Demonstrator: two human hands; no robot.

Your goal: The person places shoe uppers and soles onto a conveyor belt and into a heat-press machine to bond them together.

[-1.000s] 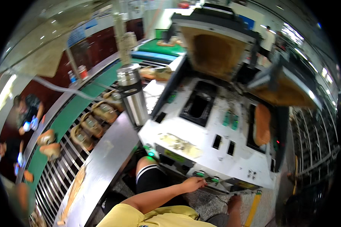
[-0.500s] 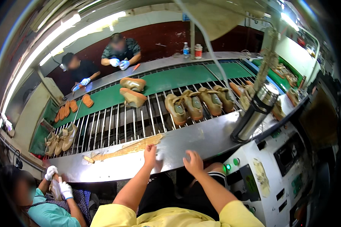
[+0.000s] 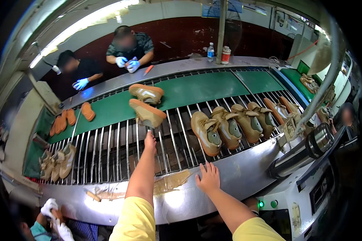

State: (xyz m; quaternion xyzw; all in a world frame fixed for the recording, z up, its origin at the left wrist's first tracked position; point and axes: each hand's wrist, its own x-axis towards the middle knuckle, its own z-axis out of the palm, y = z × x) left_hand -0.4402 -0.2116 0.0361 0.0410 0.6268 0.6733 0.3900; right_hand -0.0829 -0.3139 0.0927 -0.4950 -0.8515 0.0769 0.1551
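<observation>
My left hand [image 3: 150, 141] reaches over the roller rack, fingers stretched toward a tan shoe [image 3: 148, 113] with an orange sole. Its fingertips are just below the shoe; whether they touch it I cannot tell. Beyond that shoe, a matching shoe [image 3: 146, 93] lies on its side on the green belt. My right hand [image 3: 208, 177] is open, fingers spread, over the near metal ledge [image 3: 233, 170] by the rollers. Closest to it is the tan shoe [image 3: 205, 133] at the left end of a row standing on the rollers.
A steel flask [image 3: 301, 150] stands right on the ledge, beside a white control box [image 3: 287, 201]. Tan shoes [image 3: 59, 162] and orange soles [image 3: 64, 120] lie at left. Two people work across the belt; a gloved co-worker [image 3: 54, 219] sits near left. A post [image 3: 328, 76] rises at right.
My left hand has moved forward from above the near ledge to beside the tan shoe. My right hand has moved forward and spread over the ledge. The camera view has shifted closer.
</observation>
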